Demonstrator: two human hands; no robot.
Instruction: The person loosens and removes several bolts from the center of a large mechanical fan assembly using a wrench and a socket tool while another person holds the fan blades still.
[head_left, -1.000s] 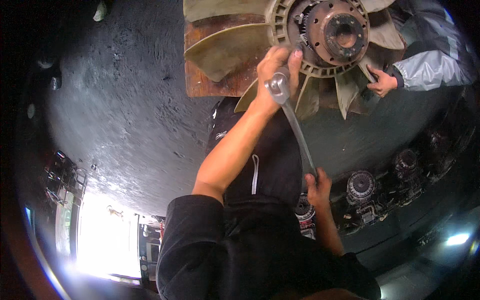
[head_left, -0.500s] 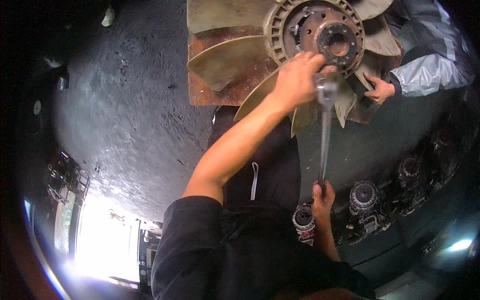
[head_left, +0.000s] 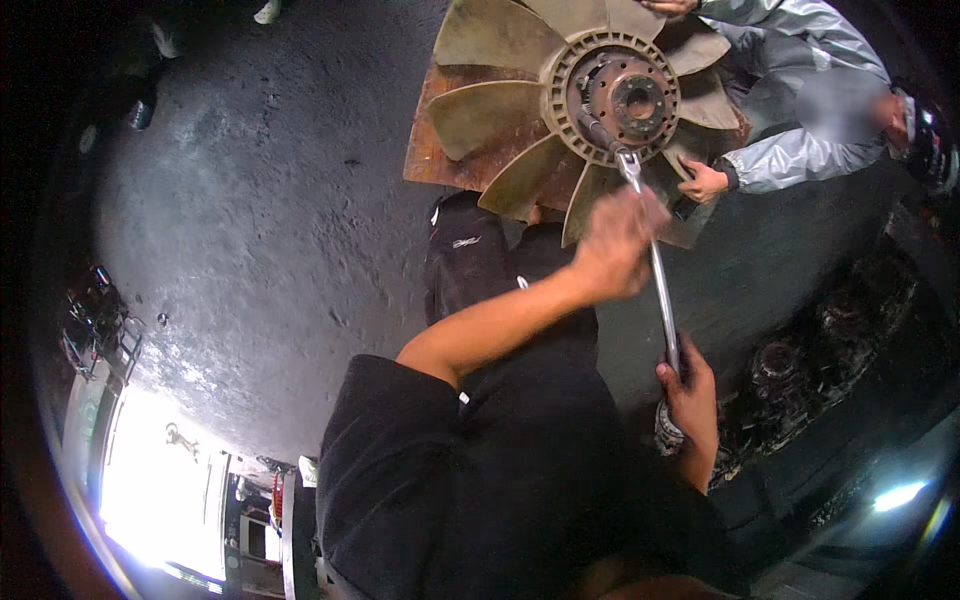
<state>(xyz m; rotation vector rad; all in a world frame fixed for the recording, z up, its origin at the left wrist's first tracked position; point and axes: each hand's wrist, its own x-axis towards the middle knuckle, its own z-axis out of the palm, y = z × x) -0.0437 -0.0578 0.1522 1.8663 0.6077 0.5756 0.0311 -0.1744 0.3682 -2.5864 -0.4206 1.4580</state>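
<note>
A large fan with pale blades lies on a worn wooden board, around a rusty hub with bolt holes. A long steel wrench reaches up to a dark socket piece at the hub's lower left. My right hand is closed on the far end of the wrench handle. My left hand is beside the shaft just below the wrench head, blurred, so its grip is unclear. A co-worker's hand holds a lower right blade; their other hand is at the top blade.
A co-worker in silver sleeves leans in at the upper right. Greasy engine parts line the right side on the dark floor. Metal equipment stands at the left, near a bright doorway.
The wrench head now meets the socket piece at the hub. My left hand has come down below the head. The co-worker's head and second hand have come into view.
</note>
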